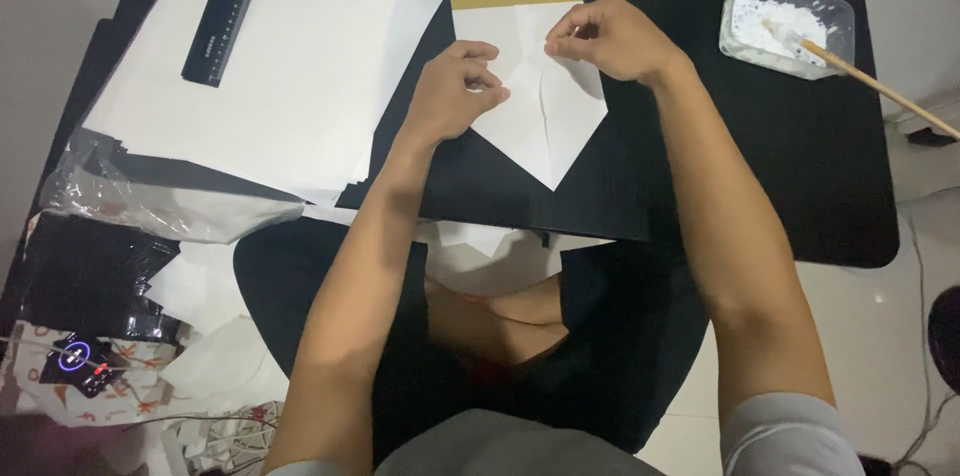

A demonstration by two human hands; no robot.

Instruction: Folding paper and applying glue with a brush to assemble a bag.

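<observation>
A sheet of paper (555,121), white on the upper face with a gold strip at its far edge, lies on the black table (800,166). Its near end is folded to a point. My left hand (455,86) presses on the paper's left side with the fingers curled. My right hand (610,36) rests on the paper's upper right part, thumb and fingertips pinched at a fold.
A large stack of white sheets (310,56) lies at the left with a black ruler (228,8) on it. A clear tub of white paste (785,24) with a wooden stick (880,88) stands at the far right. Plastic wrap and paper scraps (150,206) sit lower left.
</observation>
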